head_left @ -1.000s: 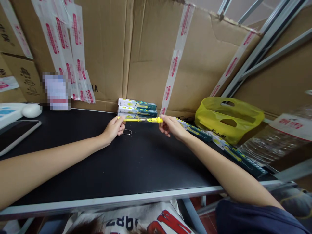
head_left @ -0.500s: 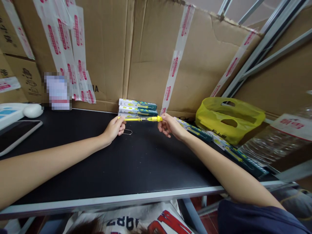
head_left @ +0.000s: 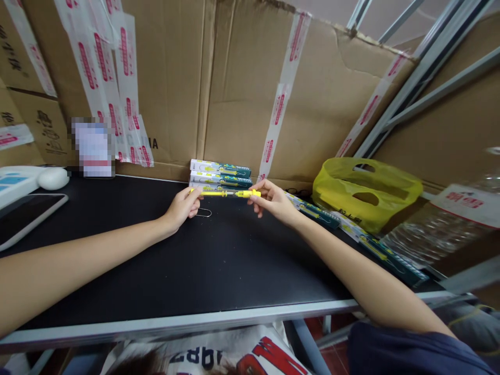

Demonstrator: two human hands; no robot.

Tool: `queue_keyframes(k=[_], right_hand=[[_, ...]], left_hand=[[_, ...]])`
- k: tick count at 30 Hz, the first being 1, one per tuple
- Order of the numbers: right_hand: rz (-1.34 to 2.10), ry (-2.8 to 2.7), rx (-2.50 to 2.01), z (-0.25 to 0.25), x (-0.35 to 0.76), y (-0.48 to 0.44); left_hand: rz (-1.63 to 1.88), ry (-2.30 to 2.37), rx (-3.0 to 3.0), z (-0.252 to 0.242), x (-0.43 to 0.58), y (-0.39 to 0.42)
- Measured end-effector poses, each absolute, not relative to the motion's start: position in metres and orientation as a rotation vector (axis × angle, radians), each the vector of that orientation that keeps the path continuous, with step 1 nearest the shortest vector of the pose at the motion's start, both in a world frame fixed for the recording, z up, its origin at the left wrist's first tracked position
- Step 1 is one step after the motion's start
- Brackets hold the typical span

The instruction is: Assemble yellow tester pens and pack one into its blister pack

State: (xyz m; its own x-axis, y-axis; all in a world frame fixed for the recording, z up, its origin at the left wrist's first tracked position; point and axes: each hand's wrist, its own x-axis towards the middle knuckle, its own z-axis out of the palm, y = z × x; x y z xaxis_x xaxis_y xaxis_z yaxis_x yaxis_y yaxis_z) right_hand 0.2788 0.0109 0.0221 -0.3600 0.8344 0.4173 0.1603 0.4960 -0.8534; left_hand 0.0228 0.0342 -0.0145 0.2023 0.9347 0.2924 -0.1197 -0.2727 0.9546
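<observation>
A slim yellow tool (head_left: 231, 194) with a clear middle section is held level above the black table (head_left: 219, 271). My left hand (head_left: 183, 207) is closed around its left end. At the other end, the thumb and fingers of my right hand (head_left: 275, 202) pinch the yellow cap. A thin bent metal wire (head_left: 204, 212) lies on the table just right of my left hand. Behind the tool, white and green printed boxes (head_left: 221, 167) are stacked against the cardboard.
More printed boxes (head_left: 375, 245) lie in a row at the right, beside a yellow plastic bag (head_left: 367, 195) and a large clear bottle (head_left: 429, 226). A phone (head_left: 29, 216) and a white device (head_left: 19, 179) sit at the left. Cardboard (head_left: 242, 94) stands behind the table.
My right hand has changed its hold on the yellow end, its fingers now higher around the cap. The tool has dipped slightly. My left hand has barely moved.
</observation>
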Motion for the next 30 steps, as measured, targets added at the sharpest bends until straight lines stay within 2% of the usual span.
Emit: queue_keyframes(k=[30], right_hand=[[0.787, -1.731, -0.914, 0.0227, 0.2783, 0.0109]], left_hand=[[1.343, 0.794, 1.527, -0.0102, 0.0232, 0.0289]])
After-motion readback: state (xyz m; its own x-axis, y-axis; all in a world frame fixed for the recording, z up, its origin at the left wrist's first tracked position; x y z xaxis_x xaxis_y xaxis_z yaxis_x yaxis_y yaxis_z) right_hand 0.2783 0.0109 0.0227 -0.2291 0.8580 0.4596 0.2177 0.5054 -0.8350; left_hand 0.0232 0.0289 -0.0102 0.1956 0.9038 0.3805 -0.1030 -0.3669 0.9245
